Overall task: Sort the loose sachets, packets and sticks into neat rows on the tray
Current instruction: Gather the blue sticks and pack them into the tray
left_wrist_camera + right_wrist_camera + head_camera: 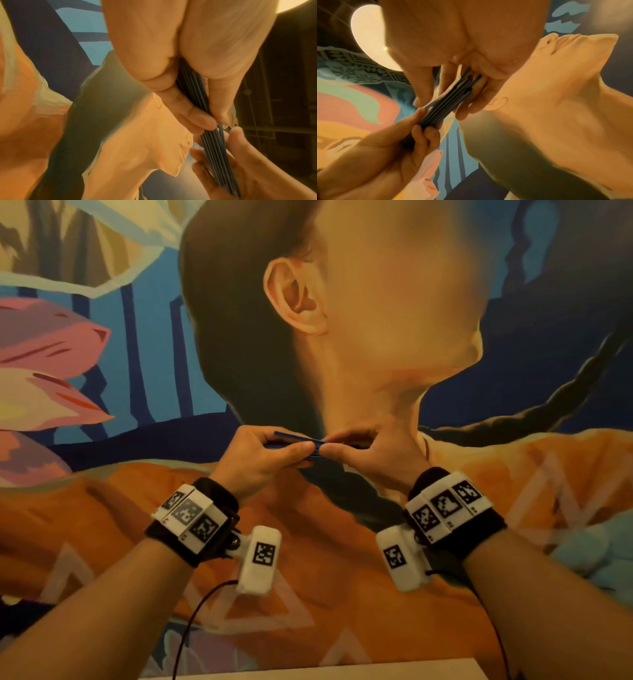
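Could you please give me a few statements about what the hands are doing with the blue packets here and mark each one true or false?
1. Both hands grip the same bundle of thin blue packets. True.
2. The left hand hangs idle with nothing in it. False: its fingers are curled round one end of the bundle.
3. The bundle is held up in the air in front of a painted mural. True.
4. The right hand is laying packets in a row on a tray. False: no tray is in view and it holds the bundle's other end.
5. The bundle holds several packets stacked edge to edge. True.
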